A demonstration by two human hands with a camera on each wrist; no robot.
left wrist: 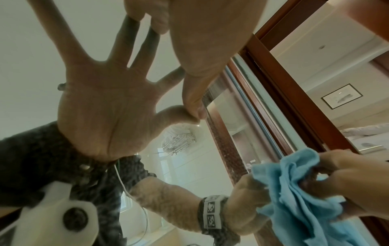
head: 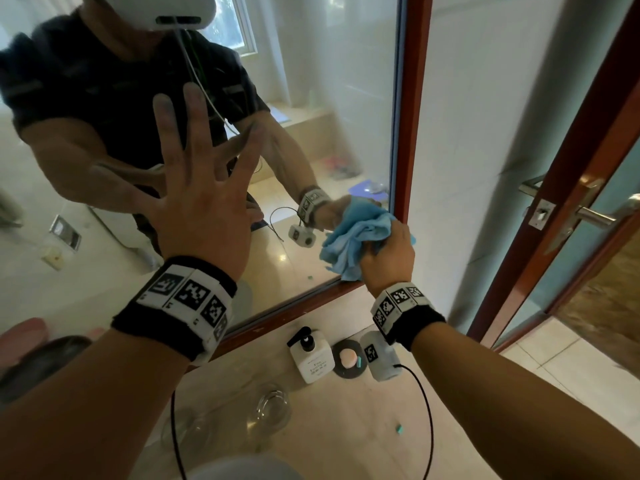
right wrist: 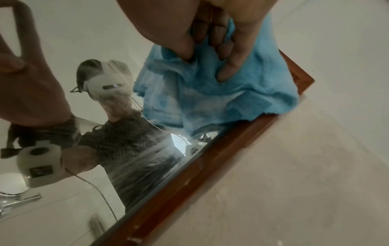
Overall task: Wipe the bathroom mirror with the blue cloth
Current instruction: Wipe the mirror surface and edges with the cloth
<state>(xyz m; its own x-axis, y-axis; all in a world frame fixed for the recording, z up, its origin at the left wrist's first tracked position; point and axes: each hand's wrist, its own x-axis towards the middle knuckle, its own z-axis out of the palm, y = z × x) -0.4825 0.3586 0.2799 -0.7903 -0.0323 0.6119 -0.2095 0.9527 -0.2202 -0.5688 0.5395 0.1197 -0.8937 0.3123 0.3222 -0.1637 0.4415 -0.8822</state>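
Left hand (head: 199,199): raised, fingers (head: 169,128) straight and spread wide, holding nothing. Right hand (head: 389,258): lower, fingers (right wrist: 228,66) curled, gripping. Both forearms extended forward, wristbands on.

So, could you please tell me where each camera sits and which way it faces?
Head: on the head, looking down at the mirror; both forearms, left hand flat on the glass, right hand gripping the blue cloth.
Left wrist: looks along the palm into the mirror.
Right wrist: looks along fingers bunching the cloth at the wooden frame.
All share cloth and mirror.
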